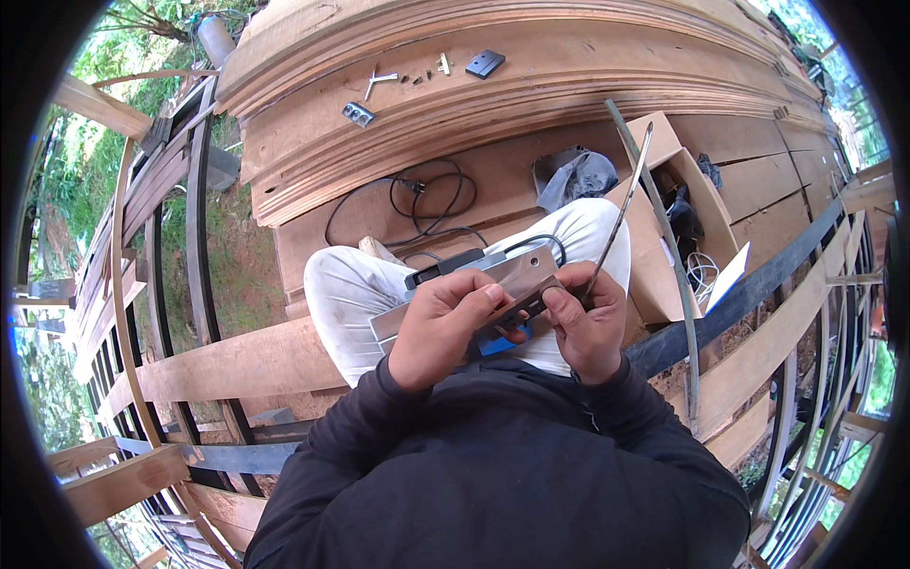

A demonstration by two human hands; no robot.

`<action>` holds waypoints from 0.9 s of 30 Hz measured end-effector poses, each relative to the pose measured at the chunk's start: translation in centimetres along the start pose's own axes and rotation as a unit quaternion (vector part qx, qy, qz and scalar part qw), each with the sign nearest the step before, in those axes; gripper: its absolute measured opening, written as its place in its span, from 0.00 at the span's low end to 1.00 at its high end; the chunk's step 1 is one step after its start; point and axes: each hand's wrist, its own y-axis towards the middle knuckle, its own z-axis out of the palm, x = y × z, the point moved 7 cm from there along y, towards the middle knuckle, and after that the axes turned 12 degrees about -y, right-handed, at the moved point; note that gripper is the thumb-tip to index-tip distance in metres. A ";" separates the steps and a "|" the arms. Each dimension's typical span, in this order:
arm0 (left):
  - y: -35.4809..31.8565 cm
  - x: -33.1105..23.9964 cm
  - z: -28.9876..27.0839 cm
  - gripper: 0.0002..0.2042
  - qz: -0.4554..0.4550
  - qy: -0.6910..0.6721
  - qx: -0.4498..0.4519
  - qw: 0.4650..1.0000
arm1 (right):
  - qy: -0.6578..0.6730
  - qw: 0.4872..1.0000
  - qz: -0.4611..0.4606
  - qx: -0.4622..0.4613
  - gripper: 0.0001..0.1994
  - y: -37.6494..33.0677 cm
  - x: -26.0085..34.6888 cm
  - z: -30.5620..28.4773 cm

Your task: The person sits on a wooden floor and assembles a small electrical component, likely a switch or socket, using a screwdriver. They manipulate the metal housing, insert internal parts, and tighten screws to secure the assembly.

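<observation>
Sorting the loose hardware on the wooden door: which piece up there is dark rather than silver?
The dark square plate, rightmost of the row; the others look bright metal.

Silver-grey metal plate (493, 284) with dark edge, near centre; black sleeves (379, 417); white trousers (351, 294); black cable (417, 204) on reddish-brown planks (493, 85), far; tan box (664, 237), right; grey bag (578, 175); dark square plate (485, 64), far

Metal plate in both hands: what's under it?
Under the metal plate show a black handle-like part, a blue scrap and white trousers. The rest is covered.
</observation>
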 end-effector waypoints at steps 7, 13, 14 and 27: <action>-0.3 -0.1 0.2 0.08 0.011 -0.007 0.003 1.000 | 0.018 1.000 0.023 0.010 0.06 0.0 -0.6 0.0; 0.0 0.3 -0.1 0.08 0.007 0.044 0.007 0.999 | -0.042 0.999 0.011 0.022 0.06 0.0 -0.5 0.3; 0.1 0.4 -0.1 0.09 0.004 0.049 0.011 0.999 | -0.070 0.997 0.011 0.024 0.06 0.0 -0.4 0.2; 3.8 0.4 -5.8 0.07 0.100 0.433 -0.105 0.890 | -0.155 0.980 0.123 0.004 0.05 -1.1 -2.5 -8.7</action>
